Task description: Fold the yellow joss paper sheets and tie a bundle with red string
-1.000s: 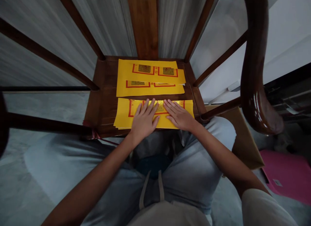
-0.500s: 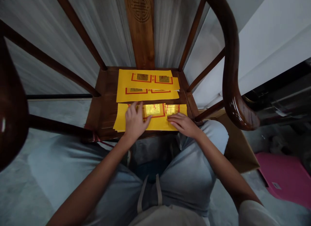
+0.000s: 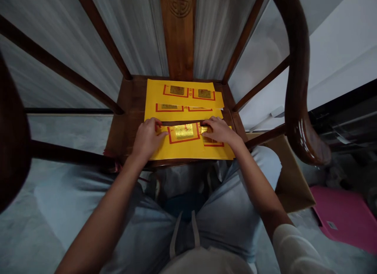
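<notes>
A near sheet of yellow joss paper point(image 3: 188, 150), with gold foil patches and red printed frames, lies along the front of a wooden chair seat point(image 3: 126, 121). My left hand point(image 3: 149, 138) has its fingers curled over the far left part of this sheet, thumb on top. On the far right part, my right hand point(image 3: 219, 132) bends its fingers at the edge and covers some of the second foil patch. The far edge looks slightly curled up between the hands. Behind them, more joss paper sheets point(image 3: 182, 116) lie overlapping in a slightly uneven pile.
A dark curved armrest point(image 3: 297, 89) rises at the right, with another at the left edge. The carved backrest slat point(image 3: 178, 42) stands behind the papers. Right of my knee are a cardboard box point(image 3: 290, 179) and a pink plastic object point(image 3: 347, 219) on the floor.
My left hand has moved left to the sheet's far left part, its fingers now curled. My right hand has moved up to the far edge. The view has shifted slightly.
</notes>
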`<act>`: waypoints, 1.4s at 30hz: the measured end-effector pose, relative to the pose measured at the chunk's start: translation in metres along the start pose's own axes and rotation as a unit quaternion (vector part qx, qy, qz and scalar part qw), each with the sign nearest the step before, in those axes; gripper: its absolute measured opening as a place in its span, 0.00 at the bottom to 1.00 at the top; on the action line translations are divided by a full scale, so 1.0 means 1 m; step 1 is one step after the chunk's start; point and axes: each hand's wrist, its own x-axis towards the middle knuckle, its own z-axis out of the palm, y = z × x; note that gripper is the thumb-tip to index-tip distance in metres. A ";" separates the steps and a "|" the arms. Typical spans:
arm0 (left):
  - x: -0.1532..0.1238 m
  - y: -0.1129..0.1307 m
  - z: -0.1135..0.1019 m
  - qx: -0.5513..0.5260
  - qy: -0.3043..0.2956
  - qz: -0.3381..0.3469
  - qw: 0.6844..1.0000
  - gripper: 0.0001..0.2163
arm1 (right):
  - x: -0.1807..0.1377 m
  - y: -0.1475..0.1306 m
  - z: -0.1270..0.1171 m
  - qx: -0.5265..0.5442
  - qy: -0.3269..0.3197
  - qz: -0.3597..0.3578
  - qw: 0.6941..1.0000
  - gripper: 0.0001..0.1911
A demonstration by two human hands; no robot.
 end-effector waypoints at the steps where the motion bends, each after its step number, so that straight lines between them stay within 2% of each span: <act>1: 0.001 -0.001 -0.002 -0.020 -0.005 0.002 1.000 0.13 | 0.004 0.000 0.000 -0.008 -0.024 0.007 1.000 0.18; 3: 0.001 -0.002 -0.004 -0.047 -0.010 0.014 0.999 0.12 | 0.010 0.001 0.000 -0.009 -0.054 -0.001 0.999 0.16; 5: 0.000 -0.002 -0.005 -0.049 -0.015 0.029 0.998 0.09 | 0.012 0.003 0.000 0.005 -0.055 -0.026 0.998 0.17; 11: 0.000 0.000 -0.001 -0.027 -0.004 0.006 1.000 0.07 | -0.005 0.010 0.005 0.098 0.001 -0.069 0.993 0.22; 16: -0.002 0.004 0.001 -0.011 0.006 0.011 1.000 0.05 | -0.012 0.007 0.009 0.110 0.034 -0.073 0.991 0.22; 22: -0.006 0.005 0.000 0.011 0.017 0.047 0.999 0.07 | -0.014 0.004 0.009 0.139 0.052 -0.091 0.985 0.35; 26: -0.007 0.005 0.003 0.058 0.037 0.078 0.995 0.11 | -0.015 0.004 0.010 0.151 0.055 -0.100 0.982 0.32; 29: -0.007 0.006 0.004 0.066 0.043 0.082 0.993 0.09 | -0.016 0.003 0.011 0.151 0.049 -0.104 0.982 0.30; 34: -0.008 0.005 0.005 0.051 -0.001 0.080 0.996 0.04 | -0.015 -0.001 0.013 0.142 0.053 -0.104 0.983 0.30; 37: -0.008 0.005 0.007 0.057 0.007 0.072 0.996 0.05 | -0.015 -0.005 0.013 0.138 0.064 -0.098 0.983 0.31; 42: -0.009 0.009 0.007 0.096 0.022 0.076 0.992 0.04 | -0.014 -0.011 0.010 0.151 0.069 -0.108 0.980 0.25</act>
